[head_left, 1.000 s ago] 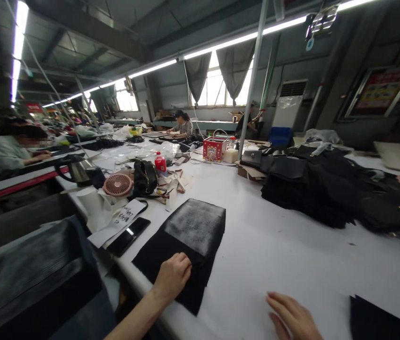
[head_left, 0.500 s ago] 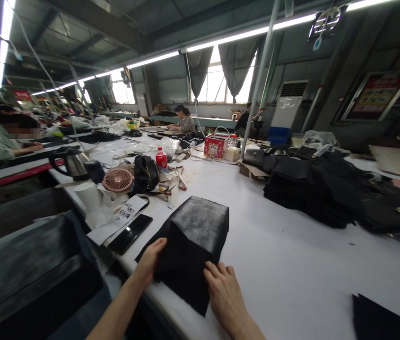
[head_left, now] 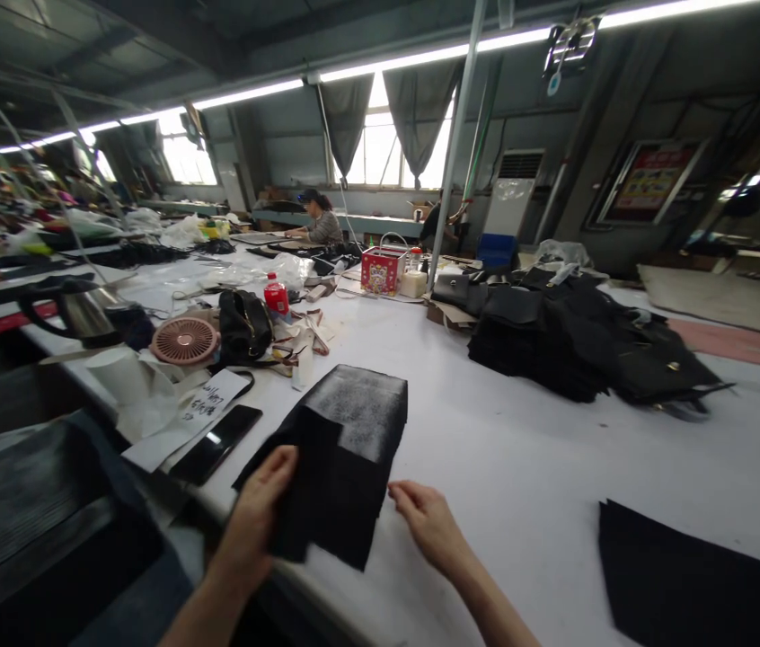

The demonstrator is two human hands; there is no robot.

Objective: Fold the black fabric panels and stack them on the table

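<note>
"Black flat fabric sheet [head_left: 316, 454]: where now?"

"Above the white-dusted black fabric pile [head_left: 370, 409], pinched in the left hand [head_left: 262, 499]. The right hand [head_left: 428, 526] has come away, empty, so the left alone steadies it."

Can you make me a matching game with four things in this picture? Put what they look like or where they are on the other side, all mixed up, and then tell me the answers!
Things:
1. Left hand
2. Round fan
3. Smartphone
4. Bottle

Clues:
A. Pink
B. Lying beside the paper with handwriting
C. Red
D. Holding a black piece of material

Right pairs: 1-D, 2-A, 3-B, 4-C
</note>
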